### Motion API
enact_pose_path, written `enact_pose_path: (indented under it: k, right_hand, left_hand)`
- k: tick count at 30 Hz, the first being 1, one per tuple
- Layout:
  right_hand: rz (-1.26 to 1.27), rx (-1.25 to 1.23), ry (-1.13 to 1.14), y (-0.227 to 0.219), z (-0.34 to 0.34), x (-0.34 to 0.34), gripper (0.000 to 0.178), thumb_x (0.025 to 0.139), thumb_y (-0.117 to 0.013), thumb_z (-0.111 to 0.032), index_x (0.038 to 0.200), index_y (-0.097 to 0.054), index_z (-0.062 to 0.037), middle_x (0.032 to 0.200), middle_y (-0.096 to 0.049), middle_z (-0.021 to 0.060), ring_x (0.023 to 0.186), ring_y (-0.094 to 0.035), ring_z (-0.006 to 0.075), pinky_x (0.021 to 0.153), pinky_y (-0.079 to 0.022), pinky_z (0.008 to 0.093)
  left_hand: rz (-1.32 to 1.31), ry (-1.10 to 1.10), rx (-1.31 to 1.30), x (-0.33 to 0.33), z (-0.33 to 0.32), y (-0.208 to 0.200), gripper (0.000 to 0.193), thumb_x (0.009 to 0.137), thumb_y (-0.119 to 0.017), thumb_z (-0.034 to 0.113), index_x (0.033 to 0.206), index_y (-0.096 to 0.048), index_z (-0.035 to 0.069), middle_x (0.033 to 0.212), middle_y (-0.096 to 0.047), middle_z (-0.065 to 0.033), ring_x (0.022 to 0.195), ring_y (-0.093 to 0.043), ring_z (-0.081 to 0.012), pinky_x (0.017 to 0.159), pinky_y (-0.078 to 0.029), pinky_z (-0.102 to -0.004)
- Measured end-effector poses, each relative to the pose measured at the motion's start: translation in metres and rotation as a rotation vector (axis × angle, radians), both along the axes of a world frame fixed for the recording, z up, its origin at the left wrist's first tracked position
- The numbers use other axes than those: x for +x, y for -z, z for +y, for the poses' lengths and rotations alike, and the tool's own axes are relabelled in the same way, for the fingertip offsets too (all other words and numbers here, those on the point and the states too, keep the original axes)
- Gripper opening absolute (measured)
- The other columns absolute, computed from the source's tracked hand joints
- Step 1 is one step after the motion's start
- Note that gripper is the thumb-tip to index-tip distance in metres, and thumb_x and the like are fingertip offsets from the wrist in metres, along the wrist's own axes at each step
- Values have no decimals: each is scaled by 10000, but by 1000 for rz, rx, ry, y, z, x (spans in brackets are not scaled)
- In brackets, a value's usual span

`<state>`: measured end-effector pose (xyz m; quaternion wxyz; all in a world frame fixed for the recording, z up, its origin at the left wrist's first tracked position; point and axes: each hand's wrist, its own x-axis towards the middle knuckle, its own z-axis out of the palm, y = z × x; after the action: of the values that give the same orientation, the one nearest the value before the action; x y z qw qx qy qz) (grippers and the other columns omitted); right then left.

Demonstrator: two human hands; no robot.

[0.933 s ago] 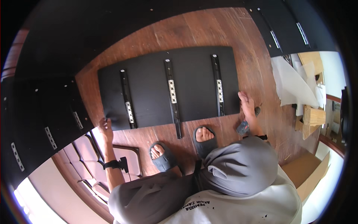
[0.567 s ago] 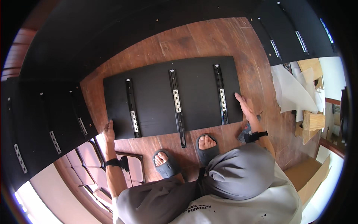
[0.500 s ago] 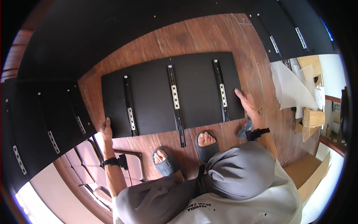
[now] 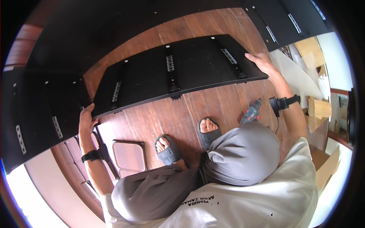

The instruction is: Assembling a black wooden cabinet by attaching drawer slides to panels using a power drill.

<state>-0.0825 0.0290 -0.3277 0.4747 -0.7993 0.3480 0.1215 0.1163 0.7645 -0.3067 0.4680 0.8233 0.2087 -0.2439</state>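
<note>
A black board (image 4: 146, 81) is raised in front of me, its near edge lifted and the board tilted. Along its upper face run three metal drawer slides (image 4: 169, 64), roughly parallel from far to near. My left hand (image 4: 86, 117) grips the near left corner, thumb on top and fingers underneath. On the right edge, my right hand (image 4: 263, 64) holds the board with its thumb over the top; its other fingers are partly hidden. A cordless drill (image 4: 251, 112) lies on the wooden floor (image 4: 213, 100) beside my right knee.
Black panels with slides stand at the left (image 4: 32, 106) and far right (image 4: 281, 24), joined by a long black panel (image 4: 95, 34) across the back. Foam sheeting (image 4: 292, 72), wood offcuts (image 4: 319, 108) and cardboard (image 4: 323, 165) lie right. A brown-framed square pad (image 4: 129, 155) sits near my left foot.
The board has been lifted from lying nearly flat, its near edge rising and tilting. Both hands have moved up and outward with it, uncovering more of the drill and floor.
</note>
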Motion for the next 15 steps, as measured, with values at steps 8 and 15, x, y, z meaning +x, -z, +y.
enact_pose_path:
  k: [8, 15]
  right_hand:
    - [-221, 3, -27, -38, 7, 9, 506, 1018, -723, -452, 948, -768, 46, 807, -720, 26, 691, -651, 97, 630, -509, 288]
    - [-264, -229, -169, -158, -14, 1, 477, 1035, -702, -427, 1008, -776, 43, 892, -736, 10, 803, -646, 83, 748, -505, 260]
  left_hand:
    - [-12, -268, -58, -37, 4, 32, 423, 1020, -661, 292, 1325, -716, 4, 1219, -722, -120, 992, -711, -224, 653, -627, -325]
    - [-6, -233, -137, -78, -11, 63, 396, 1037, -588, 240, 1384, -691, 78, 1451, -621, -122, 1281, -592, -248, 787, -652, -393]
